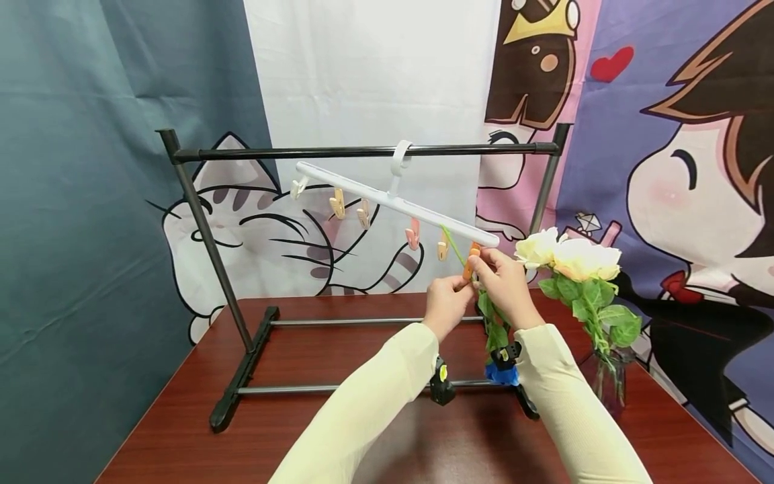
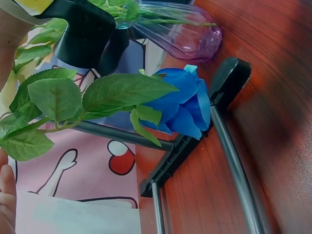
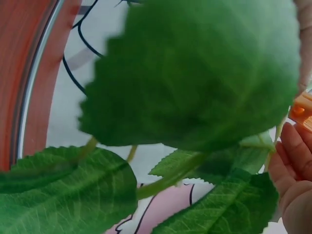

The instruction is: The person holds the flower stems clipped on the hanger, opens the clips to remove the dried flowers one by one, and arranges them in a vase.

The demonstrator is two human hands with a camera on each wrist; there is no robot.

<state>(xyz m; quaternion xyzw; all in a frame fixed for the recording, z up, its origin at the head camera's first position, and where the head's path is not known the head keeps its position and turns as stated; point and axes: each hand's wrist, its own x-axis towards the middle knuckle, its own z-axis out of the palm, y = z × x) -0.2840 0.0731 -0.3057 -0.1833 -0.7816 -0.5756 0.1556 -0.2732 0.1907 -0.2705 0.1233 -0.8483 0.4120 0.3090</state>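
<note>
A white hanger [image 1: 363, 191] hangs tilted, its right end lower, with several small clothespins along it. At that end my right hand [image 1: 504, 282] pinches an orange clothespin [image 1: 471, 262] between thumb and fingers. Just below, my left hand [image 1: 446, 304] holds the green stem of a blue rose [image 1: 503, 374], close to the clothespin; its fingertips are partly hidden. The rose hangs head down, and its stem end rises to the hanger bar. In the left wrist view the blue bloom [image 2: 183, 102] and leaves show clearly. A blurred leaf [image 3: 204, 73] covers much of the right wrist view.
The black rack [image 1: 338, 152] stands on a reddish-brown table [image 1: 199, 457], its top rail bearing the hanger. To the right, a clear vase [image 1: 611, 386] holds white flowers [image 1: 583, 259]. Cartoon-printed cloths [image 1: 375, 74] hang behind the table.
</note>
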